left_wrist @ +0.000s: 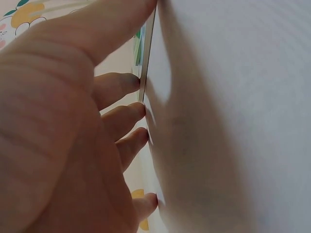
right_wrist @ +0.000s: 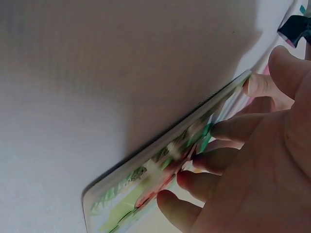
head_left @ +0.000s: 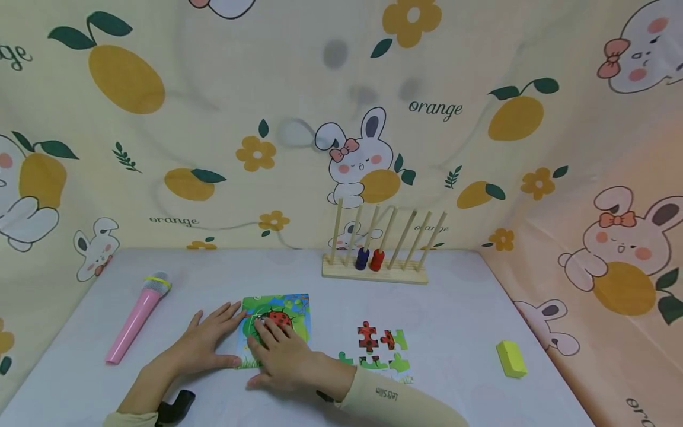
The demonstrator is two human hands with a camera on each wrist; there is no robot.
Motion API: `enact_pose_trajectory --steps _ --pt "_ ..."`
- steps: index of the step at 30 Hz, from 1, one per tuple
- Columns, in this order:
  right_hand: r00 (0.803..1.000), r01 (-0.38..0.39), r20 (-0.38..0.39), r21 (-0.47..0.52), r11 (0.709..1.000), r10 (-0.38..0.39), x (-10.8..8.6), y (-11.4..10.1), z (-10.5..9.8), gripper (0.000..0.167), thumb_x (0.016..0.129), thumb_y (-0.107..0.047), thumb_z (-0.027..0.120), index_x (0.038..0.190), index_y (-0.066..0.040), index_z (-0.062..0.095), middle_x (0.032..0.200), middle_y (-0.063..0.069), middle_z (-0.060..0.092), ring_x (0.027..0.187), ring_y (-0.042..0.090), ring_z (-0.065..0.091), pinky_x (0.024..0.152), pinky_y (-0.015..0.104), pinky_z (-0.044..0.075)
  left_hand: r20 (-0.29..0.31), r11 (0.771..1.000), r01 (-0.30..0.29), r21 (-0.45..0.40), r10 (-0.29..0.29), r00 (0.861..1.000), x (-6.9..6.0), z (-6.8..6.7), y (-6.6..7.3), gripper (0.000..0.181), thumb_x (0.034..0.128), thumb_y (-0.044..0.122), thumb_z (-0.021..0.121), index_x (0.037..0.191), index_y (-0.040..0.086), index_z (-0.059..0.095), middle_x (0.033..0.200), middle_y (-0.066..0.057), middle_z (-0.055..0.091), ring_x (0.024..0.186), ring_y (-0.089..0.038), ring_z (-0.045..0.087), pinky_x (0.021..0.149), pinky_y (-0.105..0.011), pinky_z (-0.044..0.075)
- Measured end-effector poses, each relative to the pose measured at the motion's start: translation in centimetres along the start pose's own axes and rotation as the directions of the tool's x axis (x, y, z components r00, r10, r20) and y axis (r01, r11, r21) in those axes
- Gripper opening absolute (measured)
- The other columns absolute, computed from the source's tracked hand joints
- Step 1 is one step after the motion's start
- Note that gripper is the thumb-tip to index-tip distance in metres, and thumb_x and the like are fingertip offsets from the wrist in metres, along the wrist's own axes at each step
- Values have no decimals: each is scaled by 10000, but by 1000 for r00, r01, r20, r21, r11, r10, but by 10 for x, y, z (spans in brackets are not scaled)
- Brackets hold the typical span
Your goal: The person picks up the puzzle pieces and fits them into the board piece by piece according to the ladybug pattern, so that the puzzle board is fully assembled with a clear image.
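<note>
Left hand [head_left: 205, 344], right hand [head_left: 285, 359]: both outstretched, unclamped; apparently steadied ladybird board [head_left: 285, 317]. Next move likely called for loose pieces [head_left: 368, 337].

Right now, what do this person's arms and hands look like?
The left hand and right hand wear no gloves. The left sleeve and right sleeve are pale cream-yellow; the right has small dark lettering, seemingly "Let's slim". A curved black fitting shows beside the left sleeve, a smaller black piece by the right.
</note>
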State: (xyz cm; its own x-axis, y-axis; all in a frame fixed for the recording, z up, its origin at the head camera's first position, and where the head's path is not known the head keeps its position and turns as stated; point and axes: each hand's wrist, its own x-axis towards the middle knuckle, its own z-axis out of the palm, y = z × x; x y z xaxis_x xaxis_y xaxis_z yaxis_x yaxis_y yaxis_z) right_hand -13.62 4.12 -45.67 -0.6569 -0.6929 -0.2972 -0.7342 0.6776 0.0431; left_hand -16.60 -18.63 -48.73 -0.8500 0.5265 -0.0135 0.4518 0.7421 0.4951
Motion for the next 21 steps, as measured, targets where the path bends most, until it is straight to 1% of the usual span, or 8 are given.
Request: enact_pose_trajectory --steps 6,10,15,21 --pt "1000 4 0 8 1000 -4 -2 -1 -2 802 965 -691 328 1596 -202 245 1672 69 84 1526 256 94 1200 427 227 -5 1000 -1 6 1 1000 1 1 -1 1012 722 665 744 1484 59 465 1585 -207 316 1452 -480 217 1023 -821 59" --pt "1000 9 3 6 1000 -9 -2 0 -1 800 968 -689 317 1596 -200 242 1671 75 80 1526 262 90 1204 428 218 -13 1000 -10 7 10 1000 1 3 -3 1018 718 671 742 1482 57 466 1582 -211 320 1448 -483 224 1019 -824 62" --pt "1000 3 7 14 1000 -3 1 1 1 805 962 -697 312 1597 -208 237 1671 76 72 1526 260 83 1204 427 215 -10 1000 -15 3 15 1000 0 3 -5 1019 722 675 736 1484 56 462 1583 -210 317 1448 -483 223 1019 -823 61" --pt "1000 -14 2 17 1000 14 3 -1 0 796 958 -701 320 1592 -224 260 1668 67 98 1522 263 112 1192 491 230 -5 1000 -5 -6 5 1000 0 3 -4 1014 724 672 737 1487 64 460 1588 -205 311 1453 -480 213 1020 -823 53"
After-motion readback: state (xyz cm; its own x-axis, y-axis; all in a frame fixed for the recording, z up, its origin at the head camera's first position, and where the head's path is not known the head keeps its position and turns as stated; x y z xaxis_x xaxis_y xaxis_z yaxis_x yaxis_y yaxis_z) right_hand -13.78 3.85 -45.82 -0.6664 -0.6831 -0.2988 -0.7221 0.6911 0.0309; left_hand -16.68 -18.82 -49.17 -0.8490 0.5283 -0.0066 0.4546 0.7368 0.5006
